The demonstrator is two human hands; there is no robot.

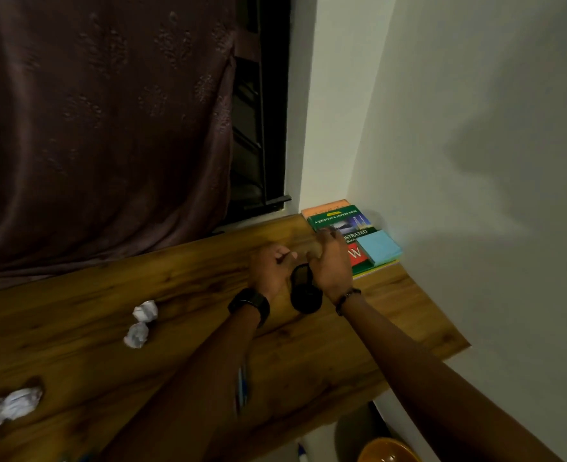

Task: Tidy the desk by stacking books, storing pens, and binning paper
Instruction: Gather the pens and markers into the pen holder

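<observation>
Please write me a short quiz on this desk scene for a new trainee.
1. True or false: the books are stacked in the desk's far right corner, by the wall.
2. How many paper balls lie on the desk? A) one B) three C) five
3. Fill in: the black pen holder stands between the two ____.

Key
1. True; a blue pad lies on top.
2. B: two close together, one near the left edge.
3. Hands: the left hand and right hand flank it. Blur hides whether either grips anything.
</observation>
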